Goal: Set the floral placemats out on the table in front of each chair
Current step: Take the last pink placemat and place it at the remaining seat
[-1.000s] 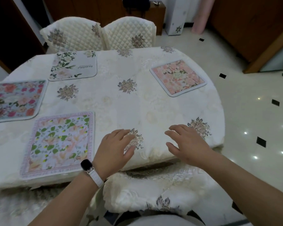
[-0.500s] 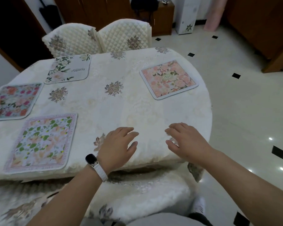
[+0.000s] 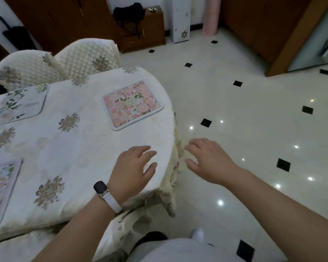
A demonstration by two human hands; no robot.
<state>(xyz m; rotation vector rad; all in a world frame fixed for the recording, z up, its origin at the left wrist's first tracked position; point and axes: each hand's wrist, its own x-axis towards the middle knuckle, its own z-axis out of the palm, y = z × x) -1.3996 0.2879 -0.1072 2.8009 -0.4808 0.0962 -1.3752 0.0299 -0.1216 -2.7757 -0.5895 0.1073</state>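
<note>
Left hand (image 3: 133, 171): palm down, fingers loosely spread, holding nothing, low over the table (image 3: 95, 148) at its near right corner; contact with the cloth cannot be told. Watch (image 3: 100, 188) on that wrist.

Right hand (image 3: 206, 161): also empty with fingers loosely spread, just past the table edge and over the floor (image 3: 244, 120).

Nearest task item: pink mat (image 3: 132, 104), flat on the cloth, ahead of both hands towards the far right edge. Its long axis runs roughly left-right, slightly skewed to the table edge. The left hand is nearer; the right would have to cross back over the edge.

Further left: white leafy mat (image 3: 17, 104) before the chair backs (image 3: 89, 55), and green-leaf mat (image 3: 0, 186), cut off by the frame edge.

Count in view: mats 3, chair backs 2, hands 2, mats in hand 0.

Judgement: no spare mat is in sight, so the next move is likely to fetch one or straighten the pink mat.
</note>
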